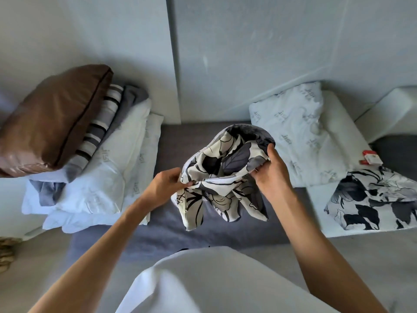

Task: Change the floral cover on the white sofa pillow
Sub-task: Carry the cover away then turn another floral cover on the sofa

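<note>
I hold the bunched floral cover [222,175] above the sofa seat [180,227], left hand [165,185] and right hand [269,170] each pinching its edge in a closed grip, the bare white pillow [300,136] lying nearer my right

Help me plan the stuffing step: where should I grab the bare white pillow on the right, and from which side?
Probably take the white pillow by its near lower-left corner, coming from the left. That corner lies free on the grey seat beside the right hand; its far edge leans on the backrest, and the folded floral cover crowds its right.
</note>
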